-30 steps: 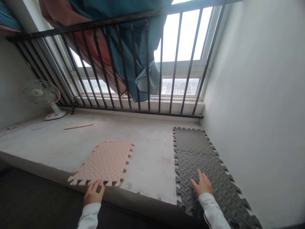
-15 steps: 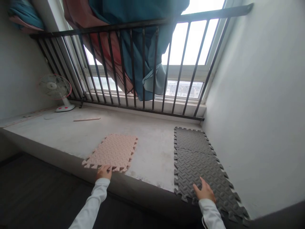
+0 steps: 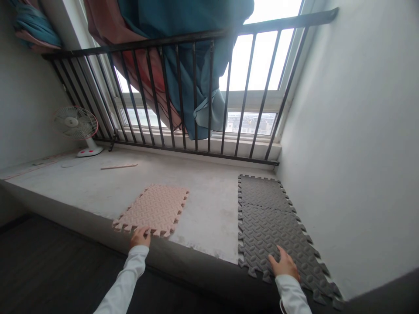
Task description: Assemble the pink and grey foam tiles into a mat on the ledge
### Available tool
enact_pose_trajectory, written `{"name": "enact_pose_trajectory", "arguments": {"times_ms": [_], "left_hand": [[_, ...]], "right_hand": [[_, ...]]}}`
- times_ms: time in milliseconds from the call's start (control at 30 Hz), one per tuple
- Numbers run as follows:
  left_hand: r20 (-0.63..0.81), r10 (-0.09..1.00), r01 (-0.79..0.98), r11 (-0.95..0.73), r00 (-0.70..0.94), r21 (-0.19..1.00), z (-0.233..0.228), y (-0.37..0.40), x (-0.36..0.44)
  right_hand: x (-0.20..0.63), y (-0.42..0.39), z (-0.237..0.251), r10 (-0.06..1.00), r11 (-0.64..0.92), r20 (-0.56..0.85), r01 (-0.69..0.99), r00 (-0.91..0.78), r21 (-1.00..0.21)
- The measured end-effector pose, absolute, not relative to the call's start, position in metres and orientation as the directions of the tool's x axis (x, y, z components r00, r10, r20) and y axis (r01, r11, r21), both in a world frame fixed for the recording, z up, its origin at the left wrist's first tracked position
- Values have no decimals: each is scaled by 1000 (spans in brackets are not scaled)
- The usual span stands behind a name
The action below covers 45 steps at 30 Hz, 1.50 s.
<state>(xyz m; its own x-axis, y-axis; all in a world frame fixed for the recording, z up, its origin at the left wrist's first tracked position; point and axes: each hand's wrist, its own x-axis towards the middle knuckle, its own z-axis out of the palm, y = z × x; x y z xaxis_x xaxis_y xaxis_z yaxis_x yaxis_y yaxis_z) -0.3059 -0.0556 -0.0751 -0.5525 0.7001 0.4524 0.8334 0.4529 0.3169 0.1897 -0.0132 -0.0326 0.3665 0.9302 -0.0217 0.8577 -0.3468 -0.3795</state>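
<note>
A pink foam puzzle mat (image 3: 155,207) lies on the pale ledge, its near teeth reaching the front edge. My left hand (image 3: 140,237) is at that near edge, fingers bent over the teeth and closed on them; the fingertips are partly hidden. To the right, two joined dark grey foam puzzle mats (image 3: 262,226) run along the wall, and the near one extends past the ledge's front edge. Over this near grey mat is my right hand (image 3: 285,265), thumb and fingers apart, holding nothing. Whether it presses on the mat I cannot tell.
Bare ledge (image 3: 209,218) separates the pink and grey mats. A thin stick (image 3: 119,167) and a small fan (image 3: 76,124) are at the left. Behind stands a black metal railing (image 3: 196,150) before curtains (image 3: 186,83) and a window. A white wall (image 3: 353,174) bounds the right.
My right hand has shifted slightly right and down over the grey mat. My left hand stays at the pink mat's edge, and the view has tilted a little.
</note>
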Motion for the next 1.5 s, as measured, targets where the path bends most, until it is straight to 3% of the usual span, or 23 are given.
{"name": "enact_pose_trajectory", "arguments": {"times_ms": [600,1067,1233,1367,1500], "left_hand": [[339,693,768,529,-636,360,-73,-60,-302],[361,693,778,507,-624,370,-62,-63,-290],[419,664,784,550,-619,287,-58,-71,-269],[517,726,891,385,-453,241,-54,-76,-242],[431,840,943,271,-329,191,-53,-68,-221]], "right_hand": [[188,-13,-32,925,-363,-34,857,377,-367],[186,-18,-24,918,-379,-42,841,394,-387],[188,-19,-28,919,-367,-24,832,394,-416],[191,-18,-32,916,-372,-21,830,401,-416],[191,-17,-33,915,-378,-28,830,403,-410]]}}
